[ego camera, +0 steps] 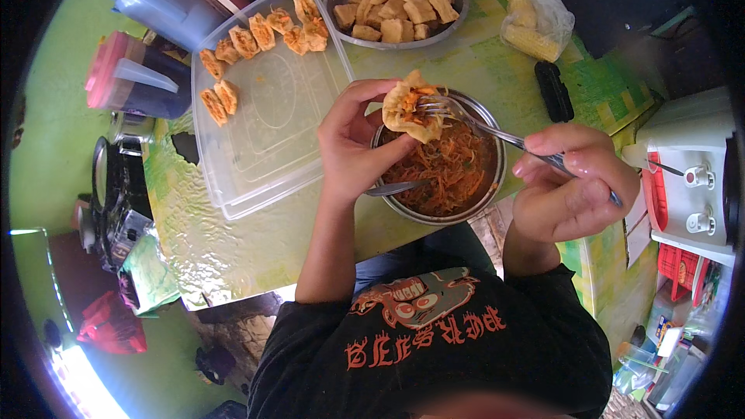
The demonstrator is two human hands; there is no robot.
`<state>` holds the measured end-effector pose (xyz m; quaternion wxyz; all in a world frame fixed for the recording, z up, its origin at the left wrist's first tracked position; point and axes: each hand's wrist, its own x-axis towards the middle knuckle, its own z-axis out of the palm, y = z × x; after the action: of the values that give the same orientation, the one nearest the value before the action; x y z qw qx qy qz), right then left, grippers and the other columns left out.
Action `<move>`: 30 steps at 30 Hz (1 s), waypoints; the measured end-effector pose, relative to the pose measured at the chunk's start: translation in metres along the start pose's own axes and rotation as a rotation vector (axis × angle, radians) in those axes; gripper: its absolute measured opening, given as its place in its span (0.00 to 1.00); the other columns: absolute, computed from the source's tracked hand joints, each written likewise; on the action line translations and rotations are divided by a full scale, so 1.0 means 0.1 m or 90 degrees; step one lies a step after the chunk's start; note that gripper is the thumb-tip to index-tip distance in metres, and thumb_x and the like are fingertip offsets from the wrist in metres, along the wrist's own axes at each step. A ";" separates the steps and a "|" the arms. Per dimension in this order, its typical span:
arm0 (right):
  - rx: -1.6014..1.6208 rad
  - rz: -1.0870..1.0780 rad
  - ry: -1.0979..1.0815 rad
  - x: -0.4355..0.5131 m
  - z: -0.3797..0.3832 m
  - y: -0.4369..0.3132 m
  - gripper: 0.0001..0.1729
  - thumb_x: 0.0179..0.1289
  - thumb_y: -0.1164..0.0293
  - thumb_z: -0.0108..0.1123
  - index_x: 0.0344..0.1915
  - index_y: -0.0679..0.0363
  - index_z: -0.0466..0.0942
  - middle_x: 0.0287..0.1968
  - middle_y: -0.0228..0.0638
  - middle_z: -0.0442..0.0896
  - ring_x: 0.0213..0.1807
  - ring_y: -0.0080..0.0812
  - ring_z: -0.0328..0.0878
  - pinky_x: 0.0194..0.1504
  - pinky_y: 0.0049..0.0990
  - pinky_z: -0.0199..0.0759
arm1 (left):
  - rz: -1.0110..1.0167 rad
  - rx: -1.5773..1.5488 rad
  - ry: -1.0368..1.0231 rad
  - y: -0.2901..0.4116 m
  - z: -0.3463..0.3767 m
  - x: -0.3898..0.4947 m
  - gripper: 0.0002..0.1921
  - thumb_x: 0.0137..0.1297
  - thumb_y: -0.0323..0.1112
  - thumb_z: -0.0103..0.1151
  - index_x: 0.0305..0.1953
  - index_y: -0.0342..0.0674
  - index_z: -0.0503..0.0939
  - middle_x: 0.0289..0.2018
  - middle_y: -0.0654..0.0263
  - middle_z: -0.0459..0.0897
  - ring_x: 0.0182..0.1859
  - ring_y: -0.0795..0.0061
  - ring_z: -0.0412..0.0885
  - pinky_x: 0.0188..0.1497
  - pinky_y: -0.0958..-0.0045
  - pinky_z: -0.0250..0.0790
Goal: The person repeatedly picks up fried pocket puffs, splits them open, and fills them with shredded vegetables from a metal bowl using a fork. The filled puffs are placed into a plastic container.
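My left hand (355,139) holds an opened piece of fried tofu (407,107) above a round metal bowl (497,186). In my right hand (573,180) is a metal fork (500,135), its tines in the orange shredded filling at the tofu's opening. The bowl holds a shredded carrot and noodle-like mixture (445,171). A second utensil's metal handle (390,189) rests over the bowl's left rim. To the left, several filled tofu pieces (244,42) sit on a clear plastic lid or tray (273,145). Several plain fried tofu pieces (401,3) are heaped in a grey bowl (372,42) behind.
A plastic bag of corn (532,17) and a black object (553,92) lie at the back right. Two pitchers, one blue-lidded (169,3) and one pink-lidded (142,75), stand left. A water dispenser (692,186) is at the right. The table's front edge (256,291) runs close to my body.
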<state>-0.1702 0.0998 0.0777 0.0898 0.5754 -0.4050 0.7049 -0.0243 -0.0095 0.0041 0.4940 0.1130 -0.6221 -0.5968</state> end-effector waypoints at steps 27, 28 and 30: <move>-0.003 0.221 0.191 0.05 0.01 0.07 0.16 0.67 0.59 0.32 0.34 0.61 0.59 0.22 0.43 0.73 0.09 0.20 0.58 0.09 0.13 0.50 | -0.030 -0.057 -0.019 0.02 0.00 0.00 0.28 0.38 0.15 0.62 0.46 0.30 0.67 0.45 0.61 0.70 0.49 0.72 0.69 0.52 0.72 0.65; -0.013 0.213 0.188 0.05 0.01 0.05 0.16 0.67 0.58 0.32 0.34 0.61 0.59 0.22 0.43 0.73 0.09 0.19 0.58 0.09 0.13 0.50 | -0.034 -0.053 -0.020 0.02 0.00 0.00 0.28 0.38 0.15 0.62 0.46 0.30 0.68 0.45 0.61 0.69 0.48 0.72 0.69 0.52 0.72 0.65; -0.032 0.197 0.181 0.06 0.01 0.02 0.17 0.67 0.57 0.32 0.33 0.61 0.59 0.21 0.42 0.73 0.09 0.19 0.58 0.09 0.13 0.50 | -0.037 -0.043 -0.019 0.02 0.01 0.00 0.27 0.38 0.14 0.61 0.46 0.31 0.68 0.44 0.61 0.69 0.48 0.72 0.68 0.52 0.73 0.65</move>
<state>-0.1723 0.0955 0.0817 0.0511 0.3988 -0.4893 0.7739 -0.0244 -0.0085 0.0060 0.4706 0.1057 -0.6053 -0.6333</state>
